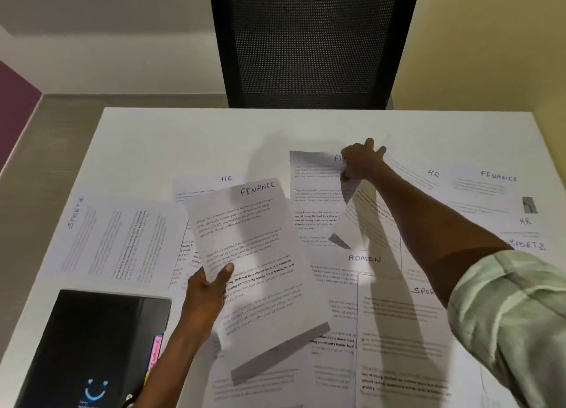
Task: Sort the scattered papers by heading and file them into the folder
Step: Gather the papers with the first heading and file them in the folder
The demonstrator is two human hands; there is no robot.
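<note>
My left hand (205,288) holds a sheet headed FINANCE (254,254) by its lower left edge, lifted above the table. My right hand (361,161) reaches far across and grips the top of another sheet (315,199) whose heading starts with FI; that sheet's right side curls up under the hand. A black folder (92,343) with coloured tabs on its right edge lies at the near left. Other sheets are scattered: HR (202,184), SPORTS (116,239), ADMIN (364,259), a second SPORTS (401,340), and HR (428,175) and FINANCE (490,184) sheets at the far right.
The white table (183,132) carries everything. A black mesh chair (309,40) stands behind its far edge. More sheets headed HR (525,222) and SPORTS (528,245) lie at the right edge, partly behind my right sleeve.
</note>
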